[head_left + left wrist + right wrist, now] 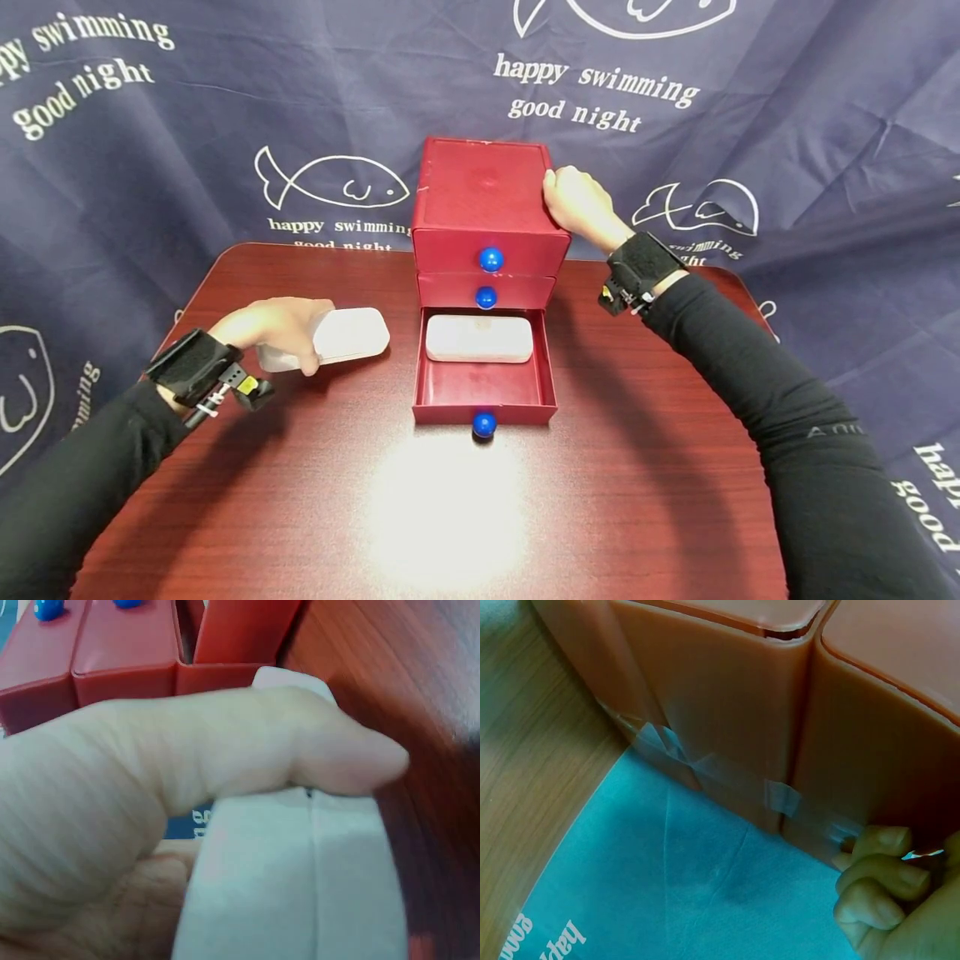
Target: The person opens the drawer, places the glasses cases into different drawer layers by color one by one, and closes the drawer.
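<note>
My left hand [281, 327] grips a white glasses case [354, 333] left of the red drawer unit [480, 185]. In the left wrist view, the thumb lies across the case [270, 877], over its lengthwise seam. The unit's bottom drawer [483, 387] stands pulled out. A second white glasses case [480, 340] lies across its back part. The two drawers above are closed. My right hand [581, 204] holds the unit's upper right side edge. Curled fingers [877, 877] show against the unit in the right wrist view; their exact contact is partly hidden.
The unit stands near the back of a brown wooden table [637, 467]. Behind it hangs a dark blue cloth [465, 108] with white fish and lettering. Round blue knobs [484, 426] stick out from the drawer fronts. A bright glare lies on the tabletop before the drawer.
</note>
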Tool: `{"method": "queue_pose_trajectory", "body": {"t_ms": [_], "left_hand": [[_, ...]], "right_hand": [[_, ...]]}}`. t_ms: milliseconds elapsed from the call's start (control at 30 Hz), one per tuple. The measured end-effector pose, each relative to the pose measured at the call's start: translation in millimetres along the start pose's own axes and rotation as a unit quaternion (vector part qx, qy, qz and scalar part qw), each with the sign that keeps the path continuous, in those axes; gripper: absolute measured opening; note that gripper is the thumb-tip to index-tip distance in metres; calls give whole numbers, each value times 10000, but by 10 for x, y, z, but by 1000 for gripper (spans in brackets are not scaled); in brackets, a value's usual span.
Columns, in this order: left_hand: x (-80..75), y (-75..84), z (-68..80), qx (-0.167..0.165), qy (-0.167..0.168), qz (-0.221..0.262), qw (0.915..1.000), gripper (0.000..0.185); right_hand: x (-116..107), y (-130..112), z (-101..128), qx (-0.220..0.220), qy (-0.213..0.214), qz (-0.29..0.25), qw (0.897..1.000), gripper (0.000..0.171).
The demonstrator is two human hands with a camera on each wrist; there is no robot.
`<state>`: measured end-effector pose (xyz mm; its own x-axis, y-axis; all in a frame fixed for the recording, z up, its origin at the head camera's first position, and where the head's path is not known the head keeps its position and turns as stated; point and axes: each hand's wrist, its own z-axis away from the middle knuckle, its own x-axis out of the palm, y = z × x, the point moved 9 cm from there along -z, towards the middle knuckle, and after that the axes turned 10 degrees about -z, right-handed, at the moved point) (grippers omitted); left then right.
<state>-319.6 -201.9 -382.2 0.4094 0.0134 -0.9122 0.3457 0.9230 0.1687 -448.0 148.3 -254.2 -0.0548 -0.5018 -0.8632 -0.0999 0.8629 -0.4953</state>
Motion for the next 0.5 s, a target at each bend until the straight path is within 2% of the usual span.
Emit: {"method": "queue_pose_trajectory", "body": {"t_ms": [100,300,500], "left_hand": [[-60,53,15,191,217,-113,9995,64],[-185,104,56,171,575,-474,9971,78],[-287,248,107,511,868,-227,9947,75]], "right_hand": [[0,3,-2,21,8,-7,10000,52],[2,4,-8,30,24,-16,10000,53],[18,4,-27,26,37,-14,10000,53]]}}
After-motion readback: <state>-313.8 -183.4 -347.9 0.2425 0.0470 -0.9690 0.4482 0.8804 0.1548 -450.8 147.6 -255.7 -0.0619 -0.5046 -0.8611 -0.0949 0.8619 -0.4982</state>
